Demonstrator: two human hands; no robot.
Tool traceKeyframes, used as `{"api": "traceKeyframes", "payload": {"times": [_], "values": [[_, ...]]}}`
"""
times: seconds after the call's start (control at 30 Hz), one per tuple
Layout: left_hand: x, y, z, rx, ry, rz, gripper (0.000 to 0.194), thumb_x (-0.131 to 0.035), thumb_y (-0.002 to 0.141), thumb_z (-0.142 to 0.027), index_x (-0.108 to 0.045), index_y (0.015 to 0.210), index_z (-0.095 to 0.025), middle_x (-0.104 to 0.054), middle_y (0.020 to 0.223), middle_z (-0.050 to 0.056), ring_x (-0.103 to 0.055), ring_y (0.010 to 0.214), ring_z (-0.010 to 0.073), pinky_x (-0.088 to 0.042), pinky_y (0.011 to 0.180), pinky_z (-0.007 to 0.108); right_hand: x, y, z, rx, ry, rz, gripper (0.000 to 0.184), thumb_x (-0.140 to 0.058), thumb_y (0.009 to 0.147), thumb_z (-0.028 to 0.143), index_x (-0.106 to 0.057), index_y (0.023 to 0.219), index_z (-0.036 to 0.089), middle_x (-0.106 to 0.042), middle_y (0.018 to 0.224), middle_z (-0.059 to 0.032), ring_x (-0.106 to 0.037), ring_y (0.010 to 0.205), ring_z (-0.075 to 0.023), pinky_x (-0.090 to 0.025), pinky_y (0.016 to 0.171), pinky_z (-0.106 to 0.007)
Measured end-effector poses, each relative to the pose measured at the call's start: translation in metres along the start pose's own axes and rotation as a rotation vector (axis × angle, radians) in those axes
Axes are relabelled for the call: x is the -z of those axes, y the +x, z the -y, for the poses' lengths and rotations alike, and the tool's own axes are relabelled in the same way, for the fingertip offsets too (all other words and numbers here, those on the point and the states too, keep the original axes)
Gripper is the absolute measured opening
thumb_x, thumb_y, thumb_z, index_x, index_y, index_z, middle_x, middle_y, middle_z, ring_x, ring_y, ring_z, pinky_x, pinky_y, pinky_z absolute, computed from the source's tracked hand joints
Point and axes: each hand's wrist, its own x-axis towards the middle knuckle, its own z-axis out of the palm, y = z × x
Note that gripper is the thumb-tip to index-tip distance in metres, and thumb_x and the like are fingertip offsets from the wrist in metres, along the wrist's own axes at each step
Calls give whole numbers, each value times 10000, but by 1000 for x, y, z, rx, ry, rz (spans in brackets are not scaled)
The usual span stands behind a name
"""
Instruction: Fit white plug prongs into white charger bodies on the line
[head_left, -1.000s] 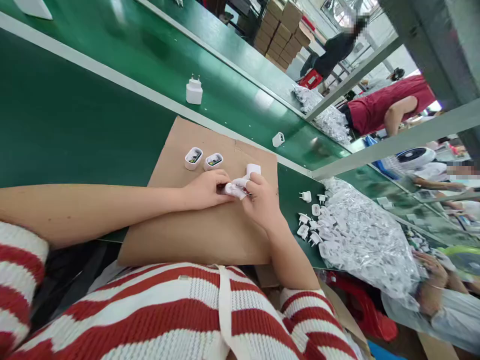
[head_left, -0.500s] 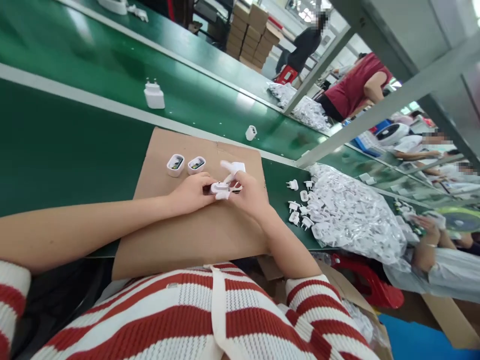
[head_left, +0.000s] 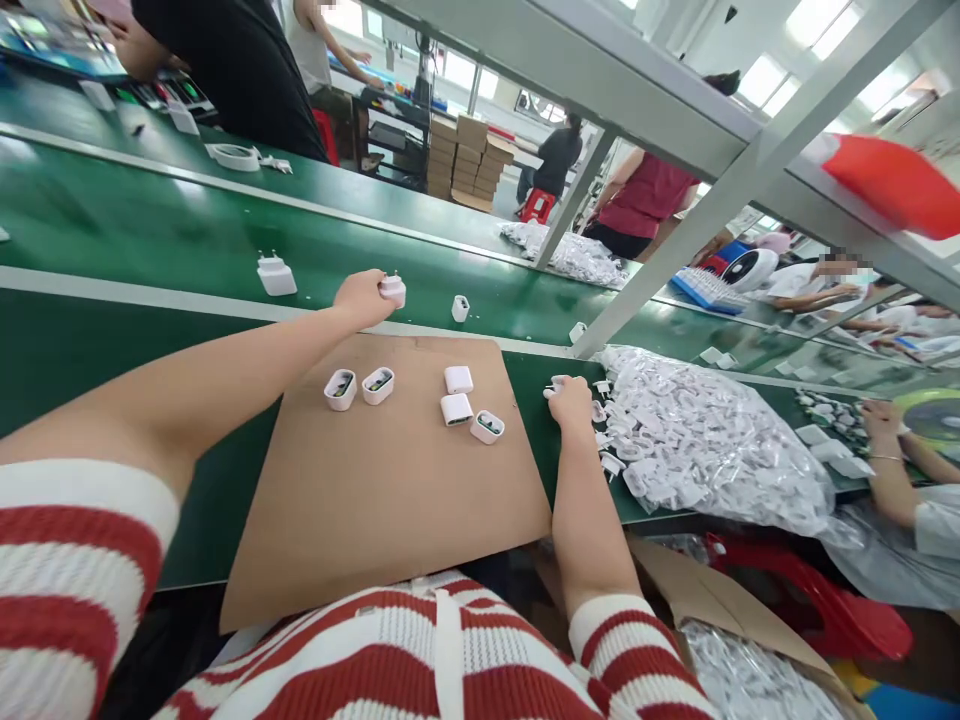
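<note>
Both hands have separated since the earlier frame, where they met over the cardboard sheet (head_left: 375, 500); the left hand (head_left: 364, 298) is now above centre, at the green conveyor (head_left: 150, 225), and the right hand (head_left: 573, 402) is right of centre.

Left hand: fingers pinch a white charger (head_left: 393, 288), its two prongs pointing up. From where I stand, I cannot tell whether the charger touches the conveyor.

Right hand: fingers are bent down at a small white plug piece (head_left: 555, 386) on the green worktop. Contact is visible; whether the fingertips are closed on it, I cannot tell.

Cardboard sheet, lower centre: two open housings (head_left: 340, 390) stand side by side at the upper left of the sheet, circuit parts showing inside. Three more housings (head_left: 457, 409) form a group at its upper right.

Conveyor: a second charger (head_left: 277, 275) stands prongs up, left of the left hand; a small housing (head_left: 460, 308) stands to the right of that hand.

Right of frame: a clear plastic bag (head_left: 712, 440) of white parts lies just beyond the right hand.
</note>
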Motion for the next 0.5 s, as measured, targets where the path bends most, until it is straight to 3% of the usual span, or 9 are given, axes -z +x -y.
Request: {"api": "traceKeyframes", "payload": {"times": [0.13,0.23,0.3,0.37,0.43,0.5], "values": [[-6,25,17,128,66,3,580,-678,736,-637,-672,891,-78,-690,922,108,-634,1055,265,-424,816,352,-3,0,0,55,191,-76,296,-682,777,347,-684,1011,165,-575,1166,-130,-624,950,-233,-511,918,-383],[-10,26,19,192,129,-101,911,-781,625,-700,-603,1192,-9,-620,1232,218,-473,1293,390,-400,984,461,-6,2,3,62,339,-118,337,-750,720,407,-637,941,180,-626,1042,-78,-635,841,-190,-540,838,-348],[-16,27,12,120,184,-250,1109,-725,657,-789,-469,1388,4,-462,1450,249,-243,1450,422,-276,1123,529,-9,2,10,52,570,-105,414,-813,652,407,-631,951,187,-655,960,-41,-651,787,-176,-556,792,-335],[-26,32,-2,-38,228,-308,1036,-627,758,-798,-437,1456,-56,-399,1526,208,-191,1488,392,-211,1180,509,-11,-1,20,32,879,-31,481,-860,597,382,-652,984,187,-674,905,-16,-675,750,-163,-571,772,-322],[-40,41,-19,-147,269,-179,877,-618,793,-741,-532,1390,-104,-491,1463,195,-344,1426,387,-293,1155,475,-11,-5,33,-25,1113,105,464,-879,593,396,-678,951,180,-700,872,-18,-702,751,-159,-583,766,-306],[-57,50,-36,-116,315,37,822,-692,738,-699,-600,1294,-100,-580,1359,215,-474,1321,407,-400,1068,454,-13,-11,45,-116,1215,260,427,-885,610,459,-686,855,170,-726,833,-38,-721,756,-164,-585,719,-279]]}}
